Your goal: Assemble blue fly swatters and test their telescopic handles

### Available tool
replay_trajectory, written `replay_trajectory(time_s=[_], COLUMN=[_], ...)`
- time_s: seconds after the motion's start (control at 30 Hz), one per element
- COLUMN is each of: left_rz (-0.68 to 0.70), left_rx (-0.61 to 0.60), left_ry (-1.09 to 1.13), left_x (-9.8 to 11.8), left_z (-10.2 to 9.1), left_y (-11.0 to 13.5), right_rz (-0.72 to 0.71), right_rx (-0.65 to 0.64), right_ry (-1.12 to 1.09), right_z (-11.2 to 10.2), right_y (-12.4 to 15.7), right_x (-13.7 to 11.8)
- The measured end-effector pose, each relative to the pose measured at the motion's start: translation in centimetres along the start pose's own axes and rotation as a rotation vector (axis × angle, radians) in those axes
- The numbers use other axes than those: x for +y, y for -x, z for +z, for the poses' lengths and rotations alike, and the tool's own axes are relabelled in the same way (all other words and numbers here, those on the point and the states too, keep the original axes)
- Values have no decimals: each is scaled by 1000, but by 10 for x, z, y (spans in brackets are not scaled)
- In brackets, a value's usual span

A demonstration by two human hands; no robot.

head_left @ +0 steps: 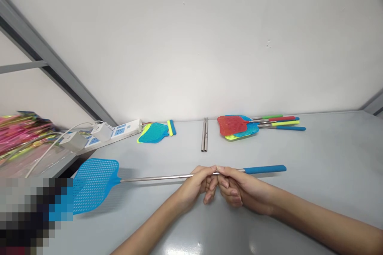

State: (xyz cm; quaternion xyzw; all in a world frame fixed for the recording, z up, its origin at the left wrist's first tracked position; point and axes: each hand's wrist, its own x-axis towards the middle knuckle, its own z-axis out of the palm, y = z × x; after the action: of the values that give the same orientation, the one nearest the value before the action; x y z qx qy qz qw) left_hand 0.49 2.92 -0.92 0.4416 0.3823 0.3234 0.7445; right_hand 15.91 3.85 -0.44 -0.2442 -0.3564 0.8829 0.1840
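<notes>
A blue fly swatter is held level above the grey table, its perforated head to the left and its blue grip to the right. My left hand pinches the metal rod near its middle, thumb on top and fingers curled below. Right beside it, my right hand is closed on the same rod, just short of the blue grip. The two thumb tips nearly meet. Pixelation covers the far left tip of the swatter head.
Assembled fly swatters lie stacked at the back right. Two metal tubes lie at the back middle. Loose swatter heads and short grips sit left of them, near a white power strip. Packaged colourful items are at far left.
</notes>
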Motion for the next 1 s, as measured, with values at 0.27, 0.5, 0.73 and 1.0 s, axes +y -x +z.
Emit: replay_trajectory(time_s=[0.27,0.5,0.73,1.0], left_rz=[-70,-123,-253,-327], left_rx=[-51,-74,-25,-41], left_ry=[37,83,164,259], left_x=[4,2,10,16], left_z=[-4,-7,-5,-7], left_y=[1,-1,2,6], right_rz=[-23,-34,0,13], right_rx=[93,155,191,211], right_ry=[-56,-115,-137,-132], right_z=[-4,-1,-3,-5], right_y=[-2,0,-2,-2], right_x=[1,-1,0,0])
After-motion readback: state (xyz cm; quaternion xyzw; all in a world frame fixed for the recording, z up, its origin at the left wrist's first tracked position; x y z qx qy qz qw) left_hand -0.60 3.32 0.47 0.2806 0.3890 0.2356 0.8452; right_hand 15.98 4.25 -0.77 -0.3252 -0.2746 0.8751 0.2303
